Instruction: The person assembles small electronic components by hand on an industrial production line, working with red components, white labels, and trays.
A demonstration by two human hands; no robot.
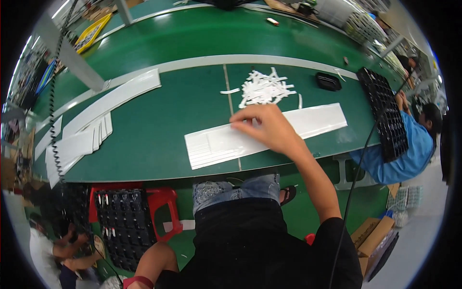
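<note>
My right hand (269, 127) is over a long white sheet (322, 119) lying slantwise on the green table. Its thumb and index finger are pinched together; whatever is between them, if anything, cannot be made out. Parallel lines run along the left end of the sheet, and the hand and forearm cover part of its middle. Just beyond the hand lies a loose heap of small white strips (264, 87), with a single white strip (230, 91) to its left. My left arm is bent at the lower edge, with a red band on it, and its hand is out of the picture.
More long white sheets (113, 103) lie stacked and fanned at the left. A small black tray (328, 82) is at the far right, near a large black tray (385, 115) beside a person in blue. A coiled cable (54, 115) hangs at left. A red stool (163, 207) stands below the table.
</note>
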